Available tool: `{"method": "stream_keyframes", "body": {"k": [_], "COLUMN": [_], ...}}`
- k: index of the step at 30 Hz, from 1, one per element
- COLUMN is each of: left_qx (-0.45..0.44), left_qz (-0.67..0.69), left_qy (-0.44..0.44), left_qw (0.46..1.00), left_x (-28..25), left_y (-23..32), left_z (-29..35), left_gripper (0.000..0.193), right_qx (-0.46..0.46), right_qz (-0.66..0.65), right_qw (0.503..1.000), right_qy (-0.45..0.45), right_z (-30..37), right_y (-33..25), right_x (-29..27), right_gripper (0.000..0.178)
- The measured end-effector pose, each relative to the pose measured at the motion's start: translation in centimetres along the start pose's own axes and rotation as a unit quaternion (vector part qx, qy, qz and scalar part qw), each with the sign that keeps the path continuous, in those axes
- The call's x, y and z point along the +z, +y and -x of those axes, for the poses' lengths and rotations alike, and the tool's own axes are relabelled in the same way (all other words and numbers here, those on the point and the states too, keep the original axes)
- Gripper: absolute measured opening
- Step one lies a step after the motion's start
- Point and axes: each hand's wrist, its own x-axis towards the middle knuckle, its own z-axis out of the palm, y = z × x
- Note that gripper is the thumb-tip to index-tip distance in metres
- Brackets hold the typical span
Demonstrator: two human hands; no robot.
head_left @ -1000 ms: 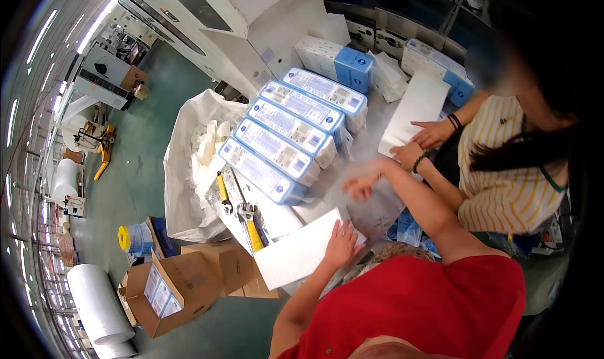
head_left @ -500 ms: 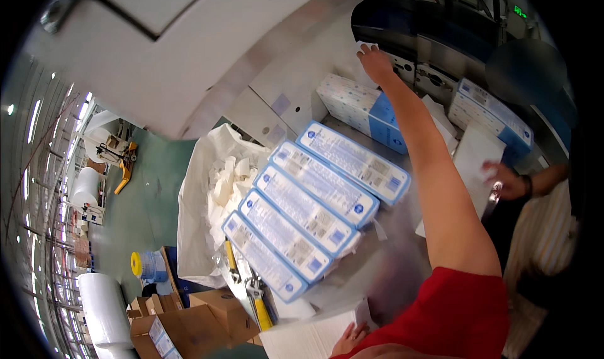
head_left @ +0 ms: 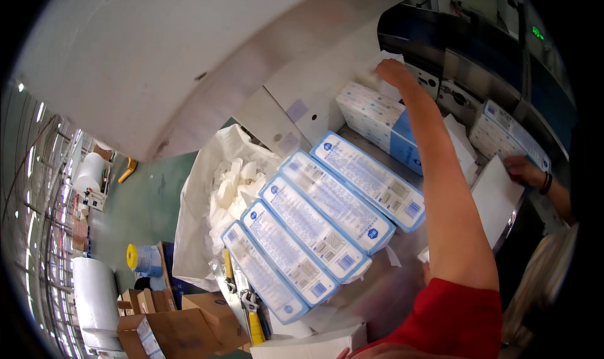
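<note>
My bare right arm reaches from a red sleeve toward the machine at the back. My right hand [head_left: 395, 73] is closed beside a white sheet [head_left: 391, 56]; what its fingers grip is unclear. Below it lies a blue-and-white tissue pack [head_left: 371, 110]. At the bottom edge, a sliver of my left hand [head_left: 343, 353] shows beside a white paper stack [head_left: 314, 345]; its fingers are mostly out of frame. Between my hands, several flat blue-and-white packs [head_left: 314, 227] lie side by side in a slanted row.
At right, a co-worker's hand [head_left: 525, 171] touches a white block [head_left: 497, 192] near another tissue pack [head_left: 503, 129]. A white bag of scraps [head_left: 195, 214], yellow-handled tools [head_left: 255, 324] and cardboard boxes [head_left: 182, 334] stand left. A large pale machine housing [head_left: 189, 69] overhangs the upper left.
The view has shifted. My left hand has mostly slipped out below the frame. The co-worker's hand has moved up onto the white block. My right arm still reaches to the back.
</note>
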Motion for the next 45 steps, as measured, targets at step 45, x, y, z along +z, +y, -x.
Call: {"method": "stream_keyframes", "body": {"k": [45], "left_qx": [0.061], "left_qz": [-0.086], "left_qy": [0.111], "left_qw": [0.988], "left_x": [-0.6], "left_y": [3.6], "left_z": [5.0], "left_gripper": [0.051], "right_qx": [0.084], "right_qz": [-0.958], "right_qw": [0.265], "right_qy": [0.066], "right_z": [51.2], "right_y": [-24.0], "right_x": [-15.8], "right_gripper": [0.044]}}
